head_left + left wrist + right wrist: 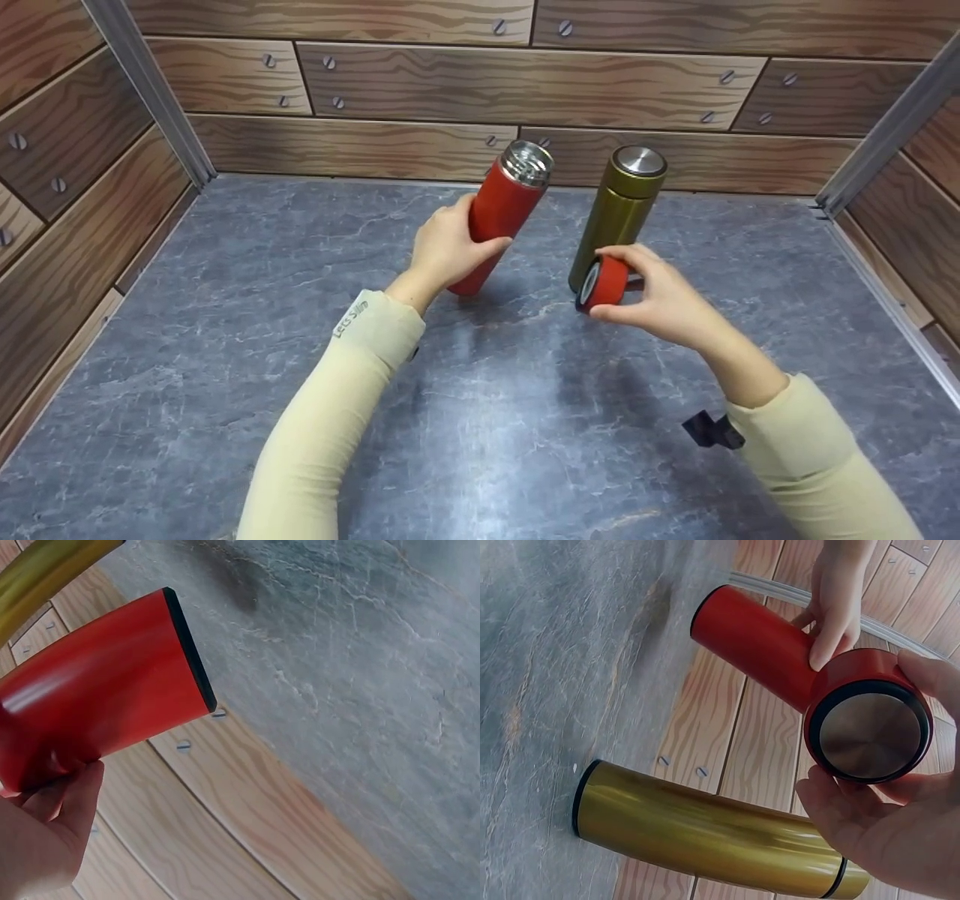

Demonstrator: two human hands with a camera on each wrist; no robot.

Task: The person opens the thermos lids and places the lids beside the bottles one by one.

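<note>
My left hand (448, 244) grips a red vacuum flask (501, 217) around its middle. The flask has no lid on, and its silver threaded neck (527, 163) is bare at the top. Its dark base shows in the left wrist view; whether that base touches the table I cannot tell. In my right hand (664, 300), thumb and fingers pinch the red lid (866, 716) by its rim, tipped on its side. The lid's round metal top faces the right wrist camera. Just behind the lid stands a gold-green flask (619, 214), upright with its metal-topped lid on.
A grey marble-patterned tabletop (465, 420) lies under everything. Wood-patterned panels (480, 86) close off the back and both sides, with metal corner rails (154, 90) at their joints. A dark strap piece (712, 430) hangs from the right sleeve.
</note>
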